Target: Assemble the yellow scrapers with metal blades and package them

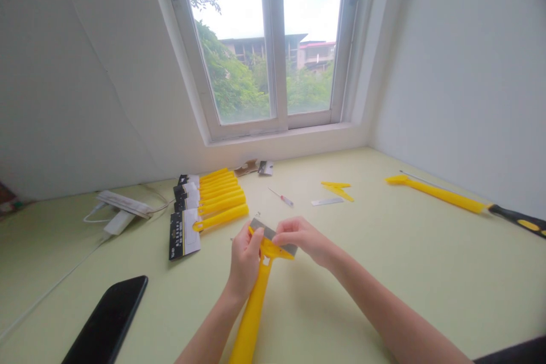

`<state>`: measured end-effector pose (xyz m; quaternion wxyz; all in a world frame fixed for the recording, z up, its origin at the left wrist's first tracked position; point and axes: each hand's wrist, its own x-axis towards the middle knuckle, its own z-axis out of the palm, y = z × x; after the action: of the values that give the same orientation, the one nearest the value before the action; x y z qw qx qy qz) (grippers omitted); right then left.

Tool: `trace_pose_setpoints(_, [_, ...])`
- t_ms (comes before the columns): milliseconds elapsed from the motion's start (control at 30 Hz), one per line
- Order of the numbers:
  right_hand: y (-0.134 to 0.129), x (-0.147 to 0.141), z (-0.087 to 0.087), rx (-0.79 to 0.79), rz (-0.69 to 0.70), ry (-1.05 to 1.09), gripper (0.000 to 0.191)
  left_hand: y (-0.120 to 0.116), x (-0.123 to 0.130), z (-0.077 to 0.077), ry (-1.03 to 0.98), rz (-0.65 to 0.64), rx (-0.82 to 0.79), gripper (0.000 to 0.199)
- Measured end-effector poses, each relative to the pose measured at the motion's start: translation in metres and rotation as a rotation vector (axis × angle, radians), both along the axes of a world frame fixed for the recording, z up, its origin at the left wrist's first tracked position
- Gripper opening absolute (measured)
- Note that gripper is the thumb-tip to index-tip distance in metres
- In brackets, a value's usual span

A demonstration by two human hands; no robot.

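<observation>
A yellow scraper [256, 301] is held over the table, its handle pointing down toward the bottom edge. My left hand [246, 259] is closed around the left side of its head, thumb on top. Across the head lies a flat grey metal blade [268, 231]. My right hand [301, 239] pinches the blade near its right part, fingertips bent onto it. The small screws of the head, if any, are too small to tell.
Several yellow handles [224, 218] with black-and-white cards [184, 233] lie at the left. Beyond my hands are a screwdriver [281, 197], a loose blade [327, 201] and yellow pieces [339, 189]. A phone [106, 318], power strip [124, 203] and long scraper [443, 193] lie around.
</observation>
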<state>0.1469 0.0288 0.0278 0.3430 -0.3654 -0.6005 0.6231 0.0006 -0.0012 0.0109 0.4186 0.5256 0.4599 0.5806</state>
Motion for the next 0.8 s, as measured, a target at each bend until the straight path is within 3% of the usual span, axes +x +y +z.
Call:
trace_pose_setpoints(233, [0.004,0.009,0.008,0.046,-0.013,-0.047,0.018,0.001,-0.001,0.004,-0.049,0.046,0.039,0.017])
trace_pose_setpoints(433, [0.009,0.013,-0.003,0.123,0.027,-0.087,0.013,0.001,-0.001,0.006,-0.069,0.165,0.073,0.015])
trace_pose_setpoints(800, [0.002,0.002,0.0,0.137,-0.065,0.015,0.012,0.001,-0.001,0.003,-0.18,0.125,0.046,0.015])
